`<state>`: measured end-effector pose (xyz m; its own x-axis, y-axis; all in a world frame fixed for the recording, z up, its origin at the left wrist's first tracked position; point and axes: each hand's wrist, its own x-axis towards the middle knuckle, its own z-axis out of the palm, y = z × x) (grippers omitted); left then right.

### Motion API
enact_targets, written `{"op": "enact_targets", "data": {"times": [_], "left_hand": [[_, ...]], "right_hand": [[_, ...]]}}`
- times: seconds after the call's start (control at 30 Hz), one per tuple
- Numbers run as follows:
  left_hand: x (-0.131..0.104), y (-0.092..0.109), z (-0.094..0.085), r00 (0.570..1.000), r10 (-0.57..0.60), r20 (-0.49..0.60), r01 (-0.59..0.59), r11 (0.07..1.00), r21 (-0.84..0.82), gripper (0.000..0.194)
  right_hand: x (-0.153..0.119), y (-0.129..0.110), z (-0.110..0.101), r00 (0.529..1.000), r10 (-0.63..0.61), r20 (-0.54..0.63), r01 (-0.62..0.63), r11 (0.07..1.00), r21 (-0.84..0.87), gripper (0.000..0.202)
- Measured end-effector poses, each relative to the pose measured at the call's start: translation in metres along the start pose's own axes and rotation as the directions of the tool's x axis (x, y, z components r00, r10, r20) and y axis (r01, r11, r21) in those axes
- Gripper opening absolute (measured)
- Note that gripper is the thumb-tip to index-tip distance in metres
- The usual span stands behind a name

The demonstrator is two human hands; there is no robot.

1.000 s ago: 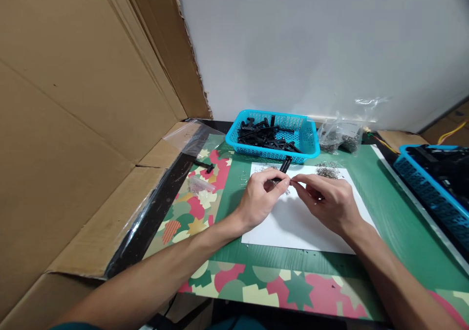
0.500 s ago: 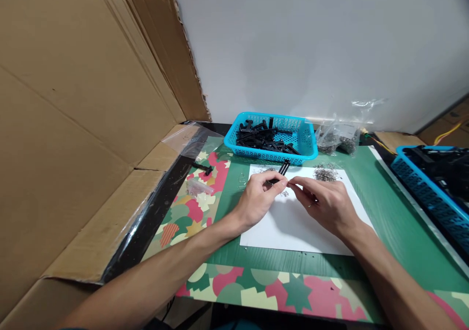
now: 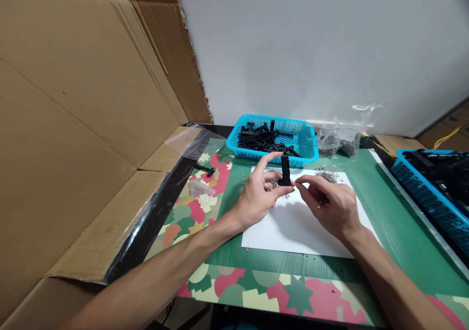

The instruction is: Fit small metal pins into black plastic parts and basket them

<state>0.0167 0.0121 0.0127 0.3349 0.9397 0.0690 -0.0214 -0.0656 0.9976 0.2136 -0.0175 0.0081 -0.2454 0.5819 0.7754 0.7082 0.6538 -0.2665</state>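
Note:
My left hand (image 3: pixel 258 193) grips a black plastic part (image 3: pixel 286 170) between thumb and fingers, with its long side upright above the white sheet (image 3: pixel 300 232). Close by on the right, my right hand (image 3: pixel 331 200) is closed, thumb and forefinger pinched at the part's lower end. Whatever sits in that pinch is too small to make out. Tiny metal pieces show under the curled fingers of this hand. Behind it, a pile of small metal pieces (image 3: pixel 328 174) lies on the sheet, and more lie beyond my left hand, partly hidden.
A blue basket (image 3: pixel 271 160) of black parts stands at the back. Clear bags (image 3: pixel 340 142) of small metal pieces lie beside it. At right is another blue basket (image 3: pixel 432 193). One black part (image 3: pixel 205 169) and a small plastic bag (image 3: pixel 201 189) lie left. Cardboard (image 3: pixel 91 100) walls the left side.
My left hand has turned the black part from pointing away to standing upright, and its forefinger has lifted to the top. My right hand has shifted slightly right, still pinched.

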Motion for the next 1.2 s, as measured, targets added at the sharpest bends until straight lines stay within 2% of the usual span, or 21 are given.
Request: {"op": "enact_targets", "data": {"times": [0.13,0.2,0.57,0.77,0.93,1.03,1.2], "left_hand": [[0.002,0.004,-0.001,0.998,0.045,0.032,-0.048,0.995,0.092,0.030],[0.003,0.005,-0.002,0.998,0.056,0.034,-0.059,0.993,0.106,0.023],[0.008,-0.003,-0.006,0.992,0.106,0.066,-0.112,0.988,0.105,0.022],[0.006,0.000,-0.006,0.992,0.101,0.074,-0.111,0.981,0.158,0.026],[0.005,-0.004,-0.010,0.991,0.079,0.108,-0.106,0.954,0.280,0.031],[0.006,-0.008,-0.011,0.990,0.059,0.126,-0.095,0.947,0.308,0.034],[0.006,-0.006,-0.008,0.984,0.094,0.152,-0.124,0.972,0.201,0.037]], "right_hand": [[0.000,0.001,0.001,0.998,-0.060,0.018,0.060,0.998,-0.008,0.012],[0.000,0.003,0.001,0.996,-0.074,0.047,0.074,0.997,0.004,0.014],[0.000,0.005,0.000,0.970,0.094,0.223,-0.122,0.986,0.115,0.018],[-0.001,0.009,-0.001,0.976,0.073,0.207,-0.095,0.991,0.099,0.015],[-0.002,0.011,-0.001,0.977,0.026,0.213,-0.057,0.988,0.140,0.017],[0.001,0.010,-0.003,0.964,0.073,0.256,-0.134,0.964,0.230,0.018],[0.005,0.009,-0.009,0.915,0.179,0.362,-0.293,0.910,0.292,0.018]]}}
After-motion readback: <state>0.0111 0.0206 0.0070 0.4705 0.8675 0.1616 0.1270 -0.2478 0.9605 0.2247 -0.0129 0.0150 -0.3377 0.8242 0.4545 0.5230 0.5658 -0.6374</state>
